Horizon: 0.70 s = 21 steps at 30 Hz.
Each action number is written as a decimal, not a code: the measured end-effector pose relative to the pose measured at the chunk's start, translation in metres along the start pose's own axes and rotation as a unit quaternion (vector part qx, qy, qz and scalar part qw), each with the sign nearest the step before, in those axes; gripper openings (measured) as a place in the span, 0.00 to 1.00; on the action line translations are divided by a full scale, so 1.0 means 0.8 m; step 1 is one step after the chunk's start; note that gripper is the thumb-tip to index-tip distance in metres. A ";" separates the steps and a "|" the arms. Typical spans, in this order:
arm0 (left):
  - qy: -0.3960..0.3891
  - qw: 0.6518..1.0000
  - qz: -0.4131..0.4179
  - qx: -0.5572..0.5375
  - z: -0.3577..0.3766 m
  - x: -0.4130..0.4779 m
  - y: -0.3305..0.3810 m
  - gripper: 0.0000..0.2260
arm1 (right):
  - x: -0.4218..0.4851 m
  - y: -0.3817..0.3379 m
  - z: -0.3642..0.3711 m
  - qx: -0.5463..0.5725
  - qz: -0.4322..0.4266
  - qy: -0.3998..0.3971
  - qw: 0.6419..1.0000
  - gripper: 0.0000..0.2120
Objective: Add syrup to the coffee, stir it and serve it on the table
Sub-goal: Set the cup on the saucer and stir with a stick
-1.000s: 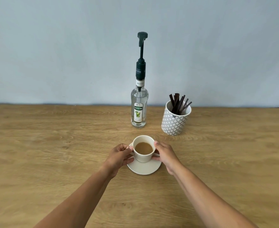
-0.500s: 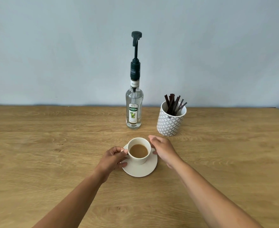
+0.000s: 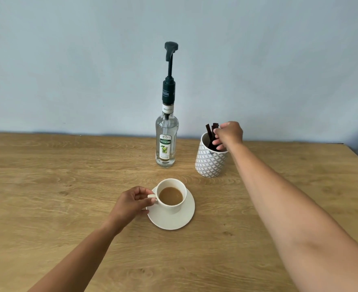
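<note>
Counted from beside the tabletop, of which there is one:

- One syrup bottle, clear glass, near the middle of the far edge.
- One pump, dark, fitted to that bottle.
- One cup, white, with one handle and one fill of coffee.
- One saucer, white, under the cup.
- One holder, patterned, near the far edge.
- Several stir sticks, dark, standing in the holder. At least four tops show; the rest are hidden, so there is no firm total.
- Two grips: one left grip and one right grip.
</note>
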State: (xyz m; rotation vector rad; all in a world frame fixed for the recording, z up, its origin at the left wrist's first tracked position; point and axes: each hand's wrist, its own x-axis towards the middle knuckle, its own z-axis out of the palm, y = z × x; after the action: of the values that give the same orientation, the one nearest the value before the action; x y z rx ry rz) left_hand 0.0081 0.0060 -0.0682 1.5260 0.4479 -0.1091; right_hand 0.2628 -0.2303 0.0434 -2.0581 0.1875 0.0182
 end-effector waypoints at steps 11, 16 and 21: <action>0.011 1.000 0.005 0.028 0.000 -0.004 0.007 0.11 | 0.007 0.003 0.013 -0.001 -0.001 0.025 1.000 0.04; 0.014 0.999 0.004 0.033 0.000 -0.006 0.009 0.11 | -0.005 0.001 0.002 0.019 -0.033 0.039 0.999 0.05; 0.011 0.999 0.003 0.039 0.001 -0.009 0.011 0.10 | -0.035 -0.021 -0.026 0.067 -0.112 0.080 0.988 0.07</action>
State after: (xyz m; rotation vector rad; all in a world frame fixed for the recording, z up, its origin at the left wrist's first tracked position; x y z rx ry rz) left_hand 0.0046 0.0040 -0.0575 1.6053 0.4614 -0.1072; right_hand 0.2362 -0.2372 0.0701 -1.9365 0.0545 -0.2918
